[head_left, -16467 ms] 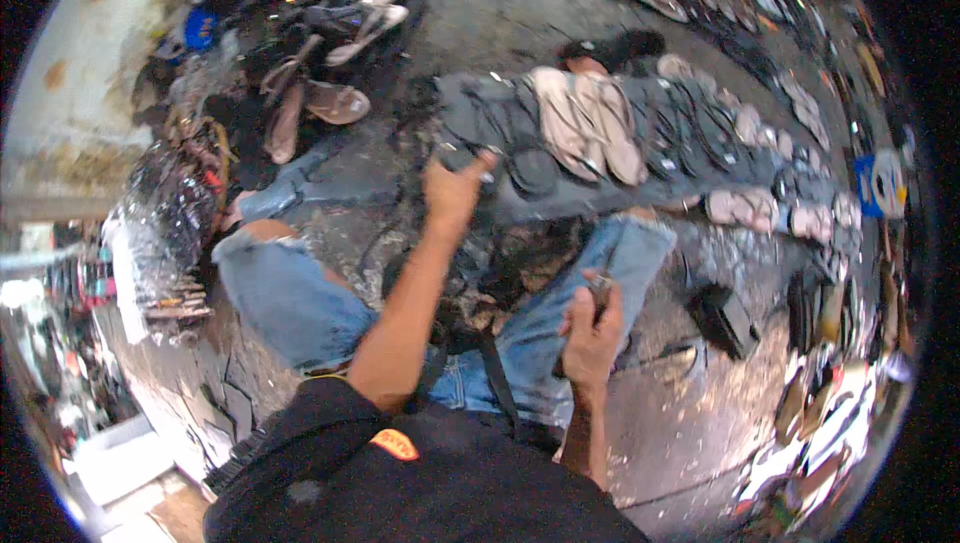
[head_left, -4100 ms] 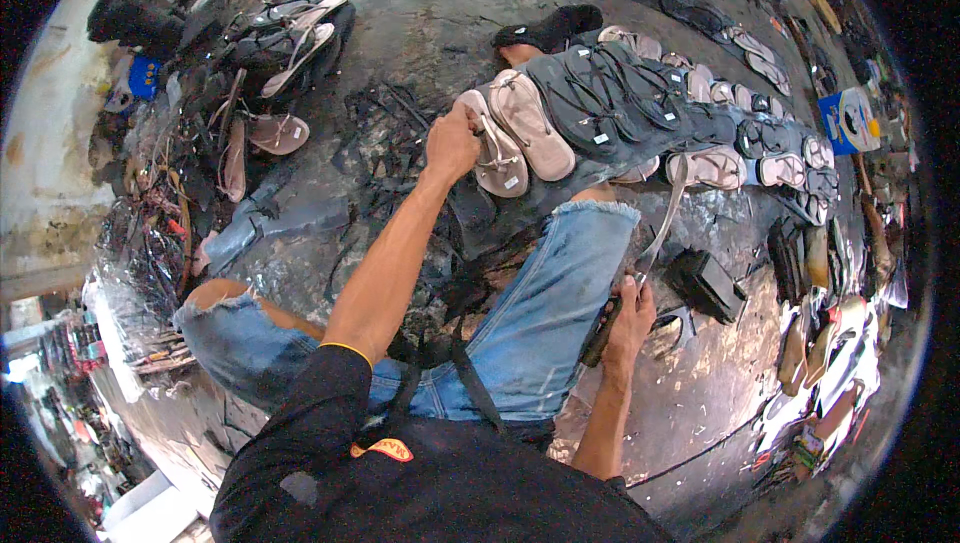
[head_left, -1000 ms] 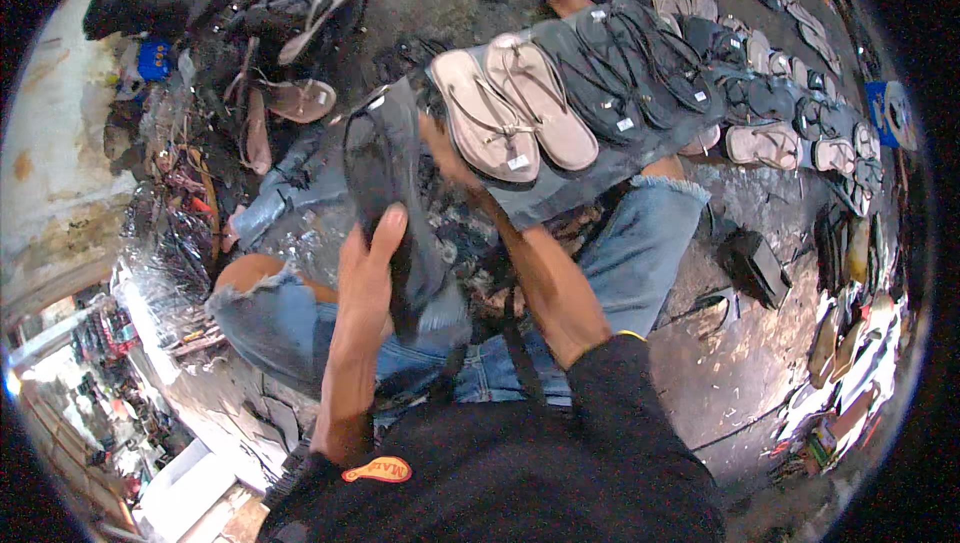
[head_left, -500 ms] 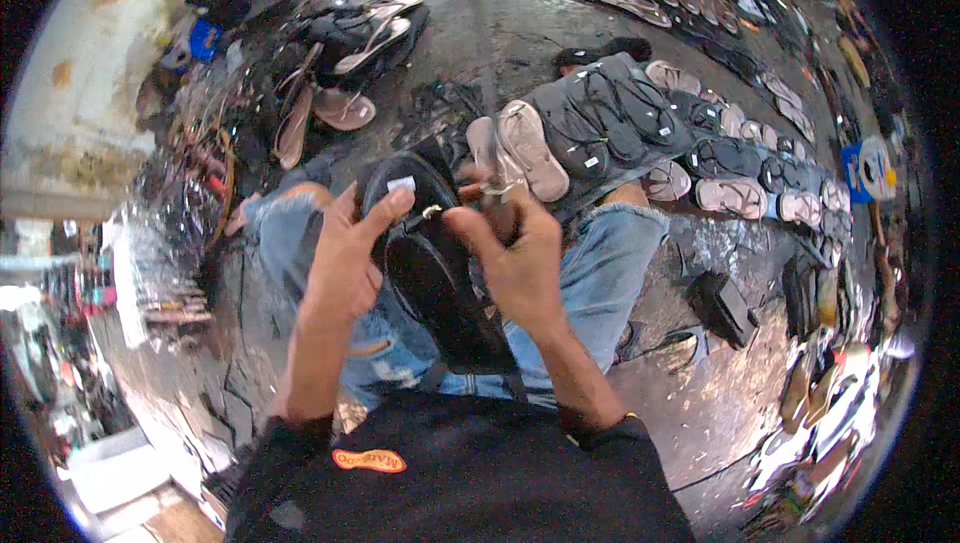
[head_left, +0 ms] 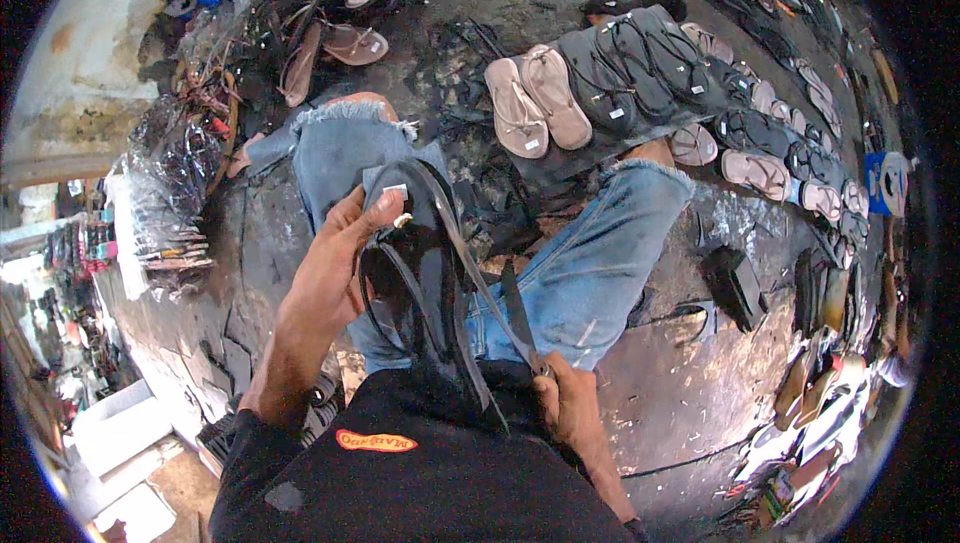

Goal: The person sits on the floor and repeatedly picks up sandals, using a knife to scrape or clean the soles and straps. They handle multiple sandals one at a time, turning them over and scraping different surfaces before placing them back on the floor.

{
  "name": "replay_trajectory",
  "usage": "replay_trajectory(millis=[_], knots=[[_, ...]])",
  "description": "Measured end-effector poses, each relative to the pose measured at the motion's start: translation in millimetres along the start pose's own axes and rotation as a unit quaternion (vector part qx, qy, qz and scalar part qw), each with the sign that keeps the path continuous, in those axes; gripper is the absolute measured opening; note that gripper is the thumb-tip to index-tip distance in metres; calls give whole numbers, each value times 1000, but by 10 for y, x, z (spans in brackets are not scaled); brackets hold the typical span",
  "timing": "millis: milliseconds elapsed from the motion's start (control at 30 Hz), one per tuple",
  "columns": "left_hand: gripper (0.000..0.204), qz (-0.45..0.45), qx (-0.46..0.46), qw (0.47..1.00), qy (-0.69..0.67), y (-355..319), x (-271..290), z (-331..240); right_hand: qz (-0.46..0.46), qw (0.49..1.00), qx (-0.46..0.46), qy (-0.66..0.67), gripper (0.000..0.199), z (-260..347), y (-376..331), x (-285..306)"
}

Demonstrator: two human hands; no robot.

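My left hand is closed on a black sandal held over my lap, its thumb pressed beside a small white label. A small pale piece lies by that thumb. From the sandal's top a long dark strap runs down to my right hand, which is closed at its lower end near my right thigh. A dark, narrow, blade-like piece also sticks up from the right fist; the fingers hide its lower end, so I cannot tell its kind.
Beige sandals and black sandals stand in rows ahead and to the right. More sandals lie at the far left, near clear plastic bags. A black block sits on the floor right of my knee.
My right hand has moved from the sandal's upper part down and right, drawing the strap out straight. The left hand keeps its hold. The view has shifted a little.
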State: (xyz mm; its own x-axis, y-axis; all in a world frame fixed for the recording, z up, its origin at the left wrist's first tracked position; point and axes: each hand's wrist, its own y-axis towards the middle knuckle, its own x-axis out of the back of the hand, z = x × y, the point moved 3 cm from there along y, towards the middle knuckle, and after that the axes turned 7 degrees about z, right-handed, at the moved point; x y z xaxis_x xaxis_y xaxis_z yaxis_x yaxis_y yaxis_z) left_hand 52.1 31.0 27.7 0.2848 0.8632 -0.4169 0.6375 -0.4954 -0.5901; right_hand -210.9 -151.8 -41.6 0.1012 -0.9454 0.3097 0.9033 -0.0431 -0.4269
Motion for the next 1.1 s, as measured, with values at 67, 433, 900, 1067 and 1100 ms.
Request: replay_trajectory(millis=[67, 433, 900, 1067, 1100], knots=[[42, 15, 8, 999, 47, 33, -52, -2, -15, 1000, 6, -24, 25, 7, 209, 75], [41, 32, 43, 981, 186, 285, -87, -186, 103, 983, 67, -135, 44, 935, 1764, 899], [36, 46, -236, 969, -59, 67, -291, -594, -77, 944, 320, 22, 43, 736, 2453, 1006], [25, -56, -333, 931, 137, 343, -411, -464, -252, 931, 132, 227, 42, 278, 1810, 1211], [24, 26, -282, 956, -75, 294, -638, -215, -276, 927, 140, 211, 43, 285, 1589, 1108]])
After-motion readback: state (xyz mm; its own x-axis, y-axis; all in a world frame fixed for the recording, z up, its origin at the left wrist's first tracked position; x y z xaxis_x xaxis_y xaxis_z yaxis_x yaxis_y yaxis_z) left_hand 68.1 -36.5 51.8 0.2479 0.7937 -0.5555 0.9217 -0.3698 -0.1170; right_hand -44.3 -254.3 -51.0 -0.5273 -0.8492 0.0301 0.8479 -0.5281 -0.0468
